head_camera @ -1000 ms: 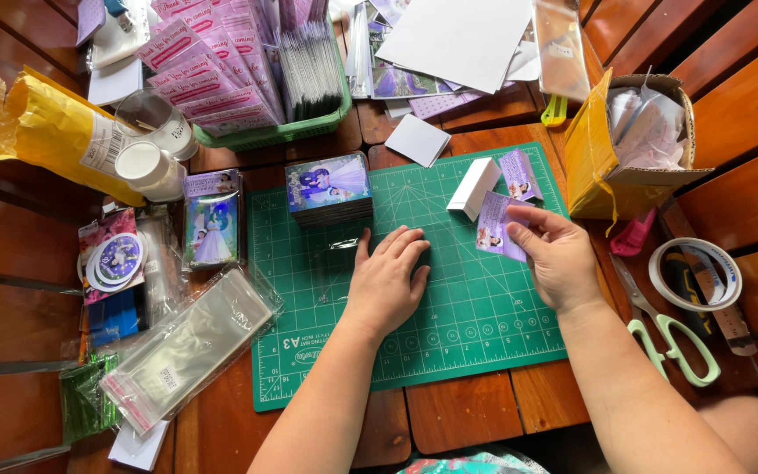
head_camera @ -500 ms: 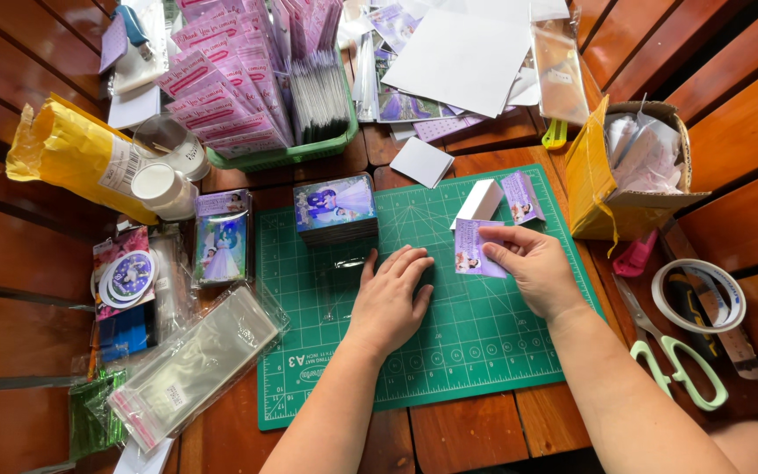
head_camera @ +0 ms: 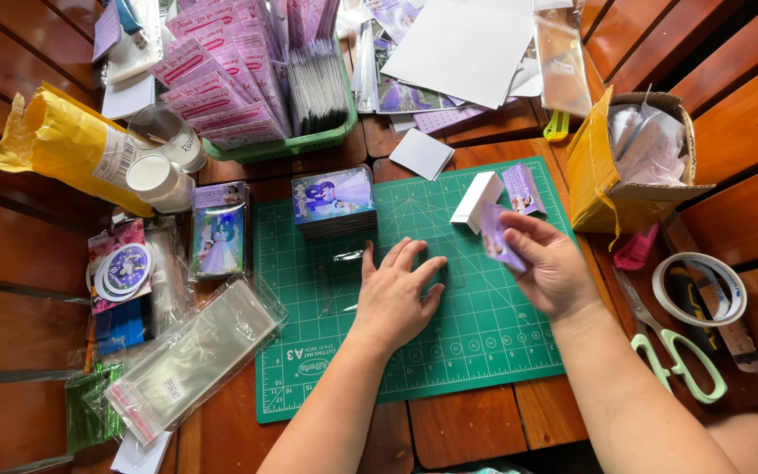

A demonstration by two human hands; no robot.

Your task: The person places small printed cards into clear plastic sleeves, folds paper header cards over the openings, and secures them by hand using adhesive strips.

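My left hand [head_camera: 396, 294] lies flat on the green cutting mat [head_camera: 484, 351], fingers spread, pressing down a clear plastic sleeve [head_camera: 344, 281] that is hard to make out. My right hand [head_camera: 550, 268] pinches a small purple printed card [head_camera: 497, 241] above the mat's right part. A small white folded card [head_camera: 475, 200] and another purple card [head_camera: 522, 189] lie just beyond it. At the mat's far edge rests a stack of photo cards [head_camera: 333, 200].
A green basket [head_camera: 278, 145] of pink and purple cards stands at the back. Left: yellow mailer [head_camera: 63, 145], clear bags [head_camera: 186, 360], more photo cards [head_camera: 218, 233]. Right: cardboard box [head_camera: 633, 158], tape roll [head_camera: 699, 290], green-handled scissors [head_camera: 673, 360], pink cutter [head_camera: 635, 250].
My right hand has carried the purple card down and left from beside the white folded card, toward my left hand. The left hand stays flat on the mat.
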